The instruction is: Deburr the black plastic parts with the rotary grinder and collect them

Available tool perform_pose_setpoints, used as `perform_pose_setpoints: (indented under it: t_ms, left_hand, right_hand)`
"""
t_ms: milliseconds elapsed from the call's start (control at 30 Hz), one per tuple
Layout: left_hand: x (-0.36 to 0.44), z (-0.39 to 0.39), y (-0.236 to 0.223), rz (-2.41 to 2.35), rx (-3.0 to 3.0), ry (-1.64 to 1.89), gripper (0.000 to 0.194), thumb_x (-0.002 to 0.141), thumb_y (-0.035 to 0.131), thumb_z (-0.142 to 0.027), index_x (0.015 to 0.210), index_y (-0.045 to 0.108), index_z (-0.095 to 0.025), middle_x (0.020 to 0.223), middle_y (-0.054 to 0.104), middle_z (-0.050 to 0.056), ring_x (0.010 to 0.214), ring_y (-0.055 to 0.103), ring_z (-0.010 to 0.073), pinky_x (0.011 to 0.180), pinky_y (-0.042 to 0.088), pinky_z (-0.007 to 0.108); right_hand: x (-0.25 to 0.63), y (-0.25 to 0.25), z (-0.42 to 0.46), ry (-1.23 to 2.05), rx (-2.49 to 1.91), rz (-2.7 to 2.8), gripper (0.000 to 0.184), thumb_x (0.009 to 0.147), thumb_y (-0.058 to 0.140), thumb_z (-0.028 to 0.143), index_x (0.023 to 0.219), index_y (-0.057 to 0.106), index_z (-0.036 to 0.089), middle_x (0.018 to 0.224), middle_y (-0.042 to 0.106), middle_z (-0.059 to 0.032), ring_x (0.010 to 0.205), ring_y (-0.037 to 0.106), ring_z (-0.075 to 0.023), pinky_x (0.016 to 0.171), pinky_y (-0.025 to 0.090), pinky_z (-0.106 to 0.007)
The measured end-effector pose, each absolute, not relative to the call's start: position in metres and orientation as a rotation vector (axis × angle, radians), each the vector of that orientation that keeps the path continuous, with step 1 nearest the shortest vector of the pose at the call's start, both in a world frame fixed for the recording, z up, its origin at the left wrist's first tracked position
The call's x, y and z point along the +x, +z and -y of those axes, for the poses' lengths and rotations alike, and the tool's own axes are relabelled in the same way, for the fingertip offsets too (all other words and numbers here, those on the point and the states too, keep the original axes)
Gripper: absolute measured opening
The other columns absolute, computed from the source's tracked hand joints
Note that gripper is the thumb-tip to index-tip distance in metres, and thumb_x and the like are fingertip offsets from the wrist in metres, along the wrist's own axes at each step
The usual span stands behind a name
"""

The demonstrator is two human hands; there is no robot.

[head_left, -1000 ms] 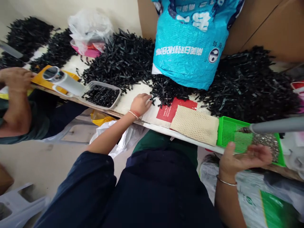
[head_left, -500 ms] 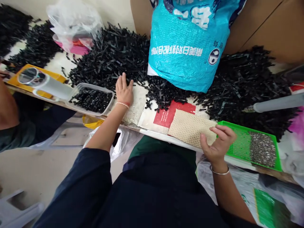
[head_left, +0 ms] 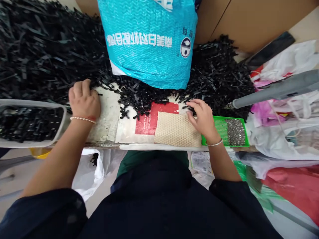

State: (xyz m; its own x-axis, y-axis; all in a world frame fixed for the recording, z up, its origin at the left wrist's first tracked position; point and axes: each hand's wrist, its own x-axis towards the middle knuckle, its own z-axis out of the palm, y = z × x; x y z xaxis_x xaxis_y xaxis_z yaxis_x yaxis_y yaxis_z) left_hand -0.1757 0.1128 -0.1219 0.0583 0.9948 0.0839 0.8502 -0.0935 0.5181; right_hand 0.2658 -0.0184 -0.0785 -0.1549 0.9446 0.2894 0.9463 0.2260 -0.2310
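My left hand (head_left: 84, 99) is bent over the edge of a large pile of black plastic strips (head_left: 45, 56), fingers together and tips hidden. A strip end pokes out beside it; whether the hand holds it is unclear. My right hand (head_left: 203, 119) pinches a small black plastic strip (head_left: 190, 108) between thumb and fingers. Below that hand lies a tan honeycomb-patterned sheet (head_left: 174, 129), partly over a red printed card (head_left: 144, 122). Right of the sheet, a green basket (head_left: 219, 127) holds small metal parts (head_left: 235, 132), with my right wrist over its near left corner.
A blue woven sack (head_left: 149, 49) stands behind the bench, among black strips. At left is a clear tub (head_left: 61, 127) of black pieces. A grey electric screwdriver (head_left: 269, 91) reaches in from the right, above plastic bags (head_left: 294, 132). A white bag (head_left: 87, 172) hangs below the bench edge.
My view has swung to the right. My right hand has moved from above the honeycomb sheet and basket to the strips beyond, its fingers closing. My left hand's fingers, stretched before, are now curled.
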Motion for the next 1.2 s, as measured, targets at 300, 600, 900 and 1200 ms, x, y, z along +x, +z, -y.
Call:
perform_pose_setpoints:
  t_ms: [300,600,900,1200]
  left_hand:
    - [-0.191,-0.123,-0.13,-1.851,2.387,0.427,0.025,0.103,0.044,-0.031,0.1,0.068,-0.022,0.156,0.062,0.008,0.148,0.043,0.0398,0.119,0.031,0.067]
    - [-0.182,-0.12,-0.124,-1.732,2.345,0.858,0.008,0.097,0.061,-0.023,0.102,0.065,-0.019,0.144,0.068,0.021,0.142,0.054,0.0398,0.12,0.03,0.062]
    - [-0.054,0.014,-0.08,-1.02,1.003,1.207,0.028,0.09,0.081,-0.04,0.098,0.062,-0.022,0.078,0.068,0.0,0.056,0.055,0.0101,0.051,0.041,0.022]
    - [0.009,0.064,-0.062,-0.734,0.585,0.775,0.024,0.076,0.085,-0.022,0.097,0.08,-0.011,0.079,0.064,0.002,0.063,0.047,0.007,0.051,0.032,0.018]
  right_hand:
    - [0.271,-0.095,-0.019,-0.125,-1.908,2.671,0.036,0.101,0.048,0.011,0.124,0.075,0.017,0.117,0.077,-0.0137,0.102,0.063,-0.0278,0.079,0.042,-0.039]
    - [0.285,-0.086,-0.016,-0.219,-1.785,2.36,0.031,0.104,0.049,0.019,0.123,0.073,0.019,0.12,0.073,-0.0131,0.101,0.065,-0.0268,0.085,0.05,-0.039]
    - [0.211,-0.098,0.059,0.647,-1.242,1.022,0.027,0.092,0.074,0.046,0.108,0.062,0.029,0.097,0.07,0.0007,0.075,0.07,-0.0123,0.078,0.065,-0.031]
    - [0.165,-0.111,0.113,0.82,-1.1,0.919,0.033,0.079,0.091,0.046,0.091,0.067,0.026,0.092,0.073,0.0,0.084,0.073,-0.0139,0.079,0.066,-0.029]
